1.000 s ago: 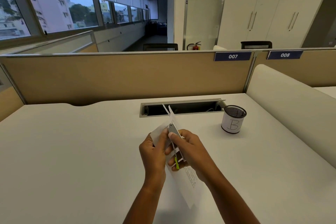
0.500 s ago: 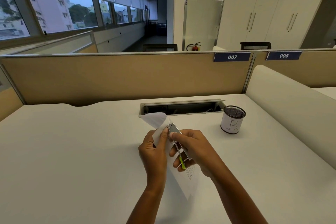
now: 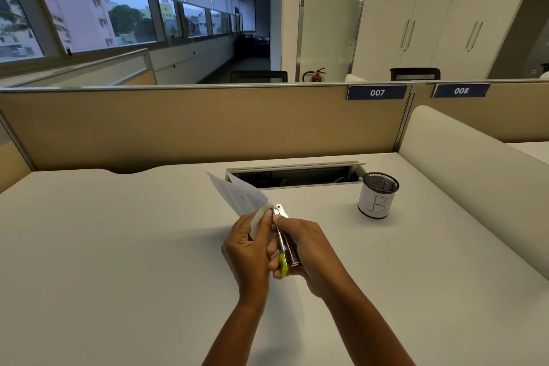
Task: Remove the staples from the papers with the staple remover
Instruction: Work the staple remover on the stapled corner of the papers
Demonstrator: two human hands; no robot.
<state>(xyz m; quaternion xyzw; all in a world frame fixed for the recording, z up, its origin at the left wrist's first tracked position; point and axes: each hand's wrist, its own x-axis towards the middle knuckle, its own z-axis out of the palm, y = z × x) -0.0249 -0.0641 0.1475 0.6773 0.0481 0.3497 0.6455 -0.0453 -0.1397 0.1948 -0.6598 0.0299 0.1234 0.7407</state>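
Note:
Above the middle of the white desk (image 3: 118, 246), my left hand (image 3: 248, 249) pinches a corner of the white papers (image 3: 240, 197), which fan up and to the left toward the cable slot. My right hand (image 3: 309, 249) grips a metal staple remover (image 3: 283, 235) with a lime-green end, its silver tip touching the paper edge at my left thumb. The staple itself is too small to make out.
A black mesh cup (image 3: 376, 199) wrapped in paper marked "B" stands at the right. An open cable slot (image 3: 294, 177) runs along the back of the desk, in front of the tan partition (image 3: 193, 125). A cream divider (image 3: 475, 175) bounds the right side.
The papers have swung from hanging down toward me to fanning up and left of my hands. Both hands stay together; the remover's tip remains at the paper corner.

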